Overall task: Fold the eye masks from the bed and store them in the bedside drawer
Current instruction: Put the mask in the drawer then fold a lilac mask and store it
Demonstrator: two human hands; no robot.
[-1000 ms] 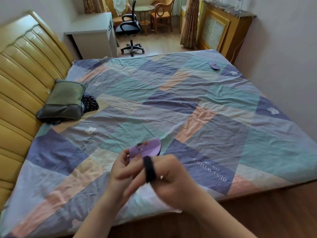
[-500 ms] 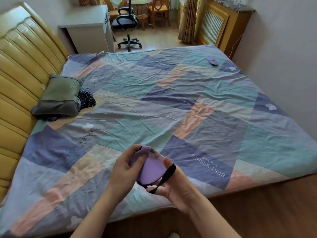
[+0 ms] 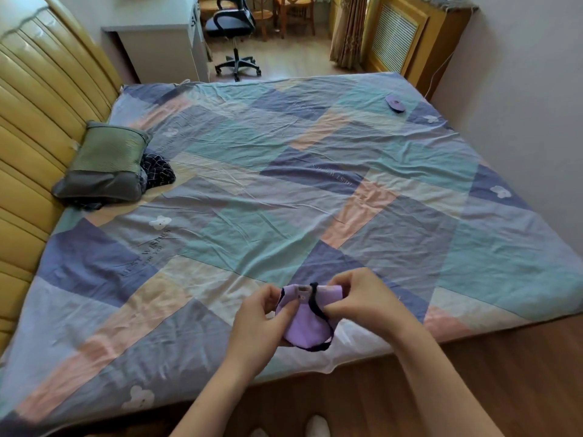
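A purple eye mask, folded in half with its black strap looped over it, hangs just above the near edge of the bed. My left hand grips its left side from below. Pinching the strap and the top right corner is my right hand. A second purple eye mask lies flat on the far right corner of the bed. No bedside drawer is in view.
A green and grey pillow rests against the yellow headboard with dark checked cloth beside it. Beyond the bed stand a white desk, an office chair and a radiator cover. Wooden floor lies under me.
The mask has been turned and folded over, and the strap now wraps across its top. Both hands have moved right and lower, toward the bed's edge.
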